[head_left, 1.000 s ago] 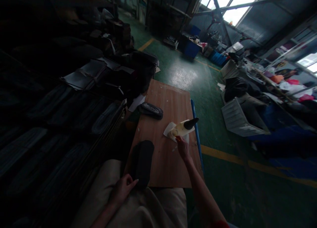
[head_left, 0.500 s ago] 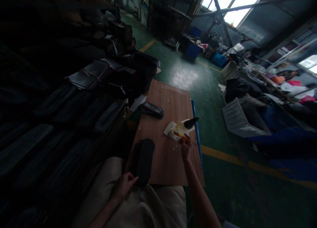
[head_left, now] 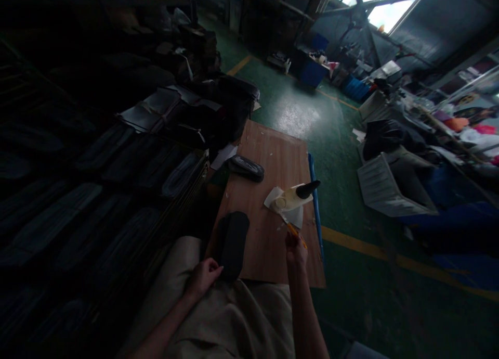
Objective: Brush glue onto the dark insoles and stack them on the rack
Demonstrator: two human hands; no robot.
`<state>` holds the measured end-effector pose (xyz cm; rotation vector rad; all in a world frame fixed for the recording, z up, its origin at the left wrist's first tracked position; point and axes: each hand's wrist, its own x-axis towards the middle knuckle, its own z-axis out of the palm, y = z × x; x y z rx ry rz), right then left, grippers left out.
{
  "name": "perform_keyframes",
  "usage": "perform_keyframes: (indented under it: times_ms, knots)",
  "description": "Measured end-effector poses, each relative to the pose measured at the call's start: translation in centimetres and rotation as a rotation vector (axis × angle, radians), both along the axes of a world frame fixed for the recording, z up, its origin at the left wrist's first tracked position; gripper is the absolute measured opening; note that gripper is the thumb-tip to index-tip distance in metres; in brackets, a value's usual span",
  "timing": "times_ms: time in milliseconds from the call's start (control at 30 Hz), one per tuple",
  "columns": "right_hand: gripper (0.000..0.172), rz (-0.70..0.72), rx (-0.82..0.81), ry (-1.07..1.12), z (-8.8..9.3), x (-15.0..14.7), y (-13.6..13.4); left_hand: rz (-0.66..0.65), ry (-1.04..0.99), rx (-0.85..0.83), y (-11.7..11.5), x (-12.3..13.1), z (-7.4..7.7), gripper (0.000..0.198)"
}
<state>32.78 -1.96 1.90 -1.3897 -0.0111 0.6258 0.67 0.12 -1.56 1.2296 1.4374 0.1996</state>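
My right hand is closed around the orange handle of a small brush. The brush's tip points at a cream-coloured bottle with a black pointed end, which lies tilted on a white sheet. At the near left of the board, a black sole-shaped pad lies lengthwise. My left hand rests by my lap with thumb and fingers closed at the pad's near edge. Farther up, a dark pair of sole-shaped pieces with a greyish, streaky top lies across the board's left edge.
The wooden board extends forward from my lap, with a blue strip along its right side. Racks of dark sole-shaped pieces crowd the left. On the right, a pale crate stands on the green floor.
My right hand has drawn the brush back toward me, away from the bottle, so more of the brush shows. My left hand stays at the pad's near edge. The view has shifted slightly.
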Motion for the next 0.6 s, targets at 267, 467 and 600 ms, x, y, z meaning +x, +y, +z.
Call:
perform_keyframes:
  times_ms: [267,467,600]
  knots:
    - [0.023,0.230,0.181,0.535,-1.9,-10.8,-1.7,-0.013,-0.016,0.088,0.2,-0.2,-0.5,0.029]
    - [0.017,0.270,0.197,0.592,-2.9,-15.3,-1.2,0.038,-0.079,0.024,0.5,0.3,-0.1,0.021]
    - [0.019,0.352,0.159,0.489,-3.5,-15.7,-1.7,0.084,-0.119,-0.076,0.7,0.5,0.7,0.019]
